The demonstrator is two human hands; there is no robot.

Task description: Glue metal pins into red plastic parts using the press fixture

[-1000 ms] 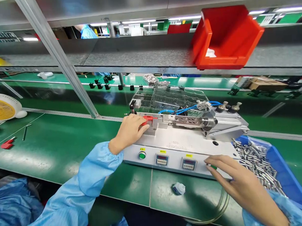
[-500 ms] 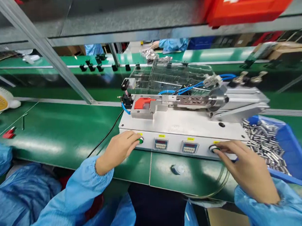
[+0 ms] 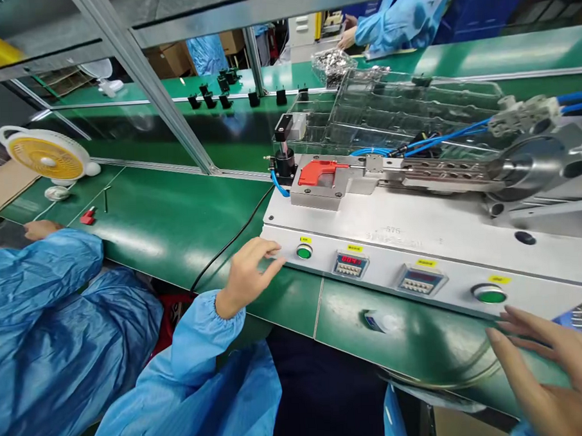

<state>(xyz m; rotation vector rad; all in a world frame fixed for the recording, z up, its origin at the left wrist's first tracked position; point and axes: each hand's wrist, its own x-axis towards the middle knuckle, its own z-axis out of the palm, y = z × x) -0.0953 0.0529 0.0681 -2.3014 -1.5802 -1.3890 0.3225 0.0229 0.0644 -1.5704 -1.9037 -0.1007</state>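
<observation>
A grey bench machine (image 3: 416, 219) stands on the green table. A red part (image 3: 318, 171) sits in its fixture at the left end. On the front panel are a left green button (image 3: 303, 251), two small counters and a right green button (image 3: 489, 294). My left hand (image 3: 249, 272) hovers just left of the left button, fingers loosely spread, holding nothing. My right hand (image 3: 551, 370) is low at the right, below the right button, fingers stretched out and empty.
A person in a blue coat (image 3: 45, 331) sits at my left. A small yellow fan (image 3: 47, 155) stands far left. Clear plastic trays (image 3: 402, 107) lie behind the machine. A small white bottle (image 3: 380, 321) lies on the table. Another worker's sleeve (image 3: 398, 20) shows at the back.
Both hands have come off the green buttons and drawn back toward me. The view has swung left and down, so the machine now sits further right.
</observation>
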